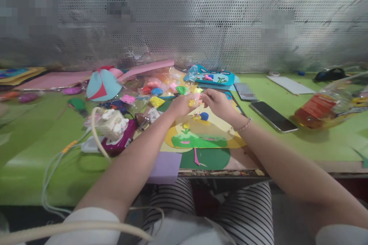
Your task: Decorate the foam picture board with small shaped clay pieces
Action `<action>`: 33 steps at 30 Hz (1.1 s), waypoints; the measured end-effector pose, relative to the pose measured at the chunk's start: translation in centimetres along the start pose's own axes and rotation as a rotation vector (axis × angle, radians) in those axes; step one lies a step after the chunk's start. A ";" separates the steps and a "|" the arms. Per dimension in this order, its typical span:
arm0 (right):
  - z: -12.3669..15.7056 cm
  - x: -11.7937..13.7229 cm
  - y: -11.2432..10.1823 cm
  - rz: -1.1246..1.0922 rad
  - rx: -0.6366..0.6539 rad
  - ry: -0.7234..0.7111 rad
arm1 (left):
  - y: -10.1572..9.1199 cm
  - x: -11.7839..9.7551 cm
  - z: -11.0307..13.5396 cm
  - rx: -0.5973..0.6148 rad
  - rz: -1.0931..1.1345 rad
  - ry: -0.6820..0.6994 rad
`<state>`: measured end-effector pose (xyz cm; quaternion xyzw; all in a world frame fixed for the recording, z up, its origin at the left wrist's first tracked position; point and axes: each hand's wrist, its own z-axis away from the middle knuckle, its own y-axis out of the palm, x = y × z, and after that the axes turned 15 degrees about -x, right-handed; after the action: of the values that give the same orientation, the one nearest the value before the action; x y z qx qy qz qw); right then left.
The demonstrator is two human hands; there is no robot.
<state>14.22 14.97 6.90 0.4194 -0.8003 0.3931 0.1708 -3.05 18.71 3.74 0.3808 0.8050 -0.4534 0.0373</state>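
Over the decorated picture point(212, 140), laid near the table's point(324, 151) front edge seemingly for easy reach, the left hand point(183, 106) holds a small yellow piece point(191, 103) in a narrow grip, while what the right hand's point(216, 102) bunched grip holds, if anything, cannot be told.
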 end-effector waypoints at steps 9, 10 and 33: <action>0.3 -0.2 0.1 -0.149 0.093 0.122 | 0.1 0.3 -0.1 0.009 -0.034 0.024; 0.3 -0.4 0.2 -0.204 0.096 0.152 | 0.0 0.3 -0.1 0.016 -0.039 0.017; 0.4 -0.7 1.1 -0.709 0.320 0.469 | 0.0 0.8 -0.2 0.017 -0.032 0.055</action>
<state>13.81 15.45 5.68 0.5882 -0.4762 0.5135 0.4046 -3.57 19.36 3.50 0.3805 0.8078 -0.4502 0.0045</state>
